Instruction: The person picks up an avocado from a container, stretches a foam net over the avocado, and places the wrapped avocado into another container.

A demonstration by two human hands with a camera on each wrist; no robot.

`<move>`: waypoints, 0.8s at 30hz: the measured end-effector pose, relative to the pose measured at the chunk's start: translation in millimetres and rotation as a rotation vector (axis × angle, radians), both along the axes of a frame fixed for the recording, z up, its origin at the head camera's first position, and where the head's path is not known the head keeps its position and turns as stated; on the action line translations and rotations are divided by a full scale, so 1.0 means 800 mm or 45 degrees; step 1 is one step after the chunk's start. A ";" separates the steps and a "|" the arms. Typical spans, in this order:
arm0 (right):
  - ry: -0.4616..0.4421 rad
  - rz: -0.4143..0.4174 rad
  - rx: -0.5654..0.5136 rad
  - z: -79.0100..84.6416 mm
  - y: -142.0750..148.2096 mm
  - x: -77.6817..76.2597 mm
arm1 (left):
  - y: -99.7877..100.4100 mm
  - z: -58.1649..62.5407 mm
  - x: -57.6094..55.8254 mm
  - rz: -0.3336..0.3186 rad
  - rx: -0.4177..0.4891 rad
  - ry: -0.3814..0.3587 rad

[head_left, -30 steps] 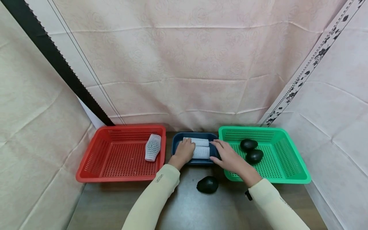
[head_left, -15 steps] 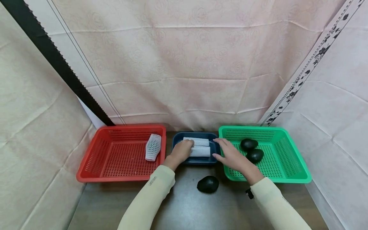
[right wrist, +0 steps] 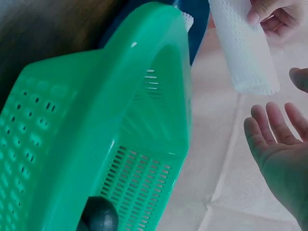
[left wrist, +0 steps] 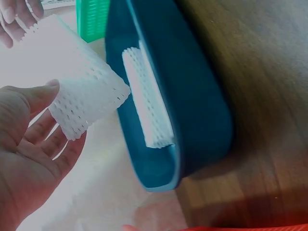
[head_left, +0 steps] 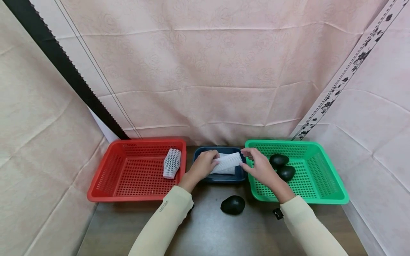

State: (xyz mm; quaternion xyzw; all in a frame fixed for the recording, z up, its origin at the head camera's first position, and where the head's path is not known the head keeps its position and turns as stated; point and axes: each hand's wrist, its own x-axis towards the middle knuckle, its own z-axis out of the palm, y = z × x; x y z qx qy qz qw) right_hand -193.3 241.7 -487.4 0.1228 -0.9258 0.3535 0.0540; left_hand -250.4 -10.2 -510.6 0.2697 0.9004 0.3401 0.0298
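My left hand pinches one end of a white foam net sleeve, raised over the navy blue tray. In the left wrist view the thumb lies on top of that sleeve with the fingers below it. A second foam net sleeve lies inside the tray. My right hand is held open near the lifted sleeve's far end, and the right wrist view shows a gap between its fingertips and the sleeve. On the table in front of the tray lies a dark avocado.
To the right stands a green basket with two dark avocados in it. A red basket stands on the left, holding a bulging item in a white foam net. Cloth hangs behind and at both sides.
My left hand has picked up one foam net sleeve from the tray; it now slants above the other. My right hand has drawn slightly back from the tray's right end.
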 end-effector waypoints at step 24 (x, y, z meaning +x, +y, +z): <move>-0.047 0.003 -0.151 0.007 -0.004 0.007 | 0.009 0.029 0.031 -0.031 0.242 -0.043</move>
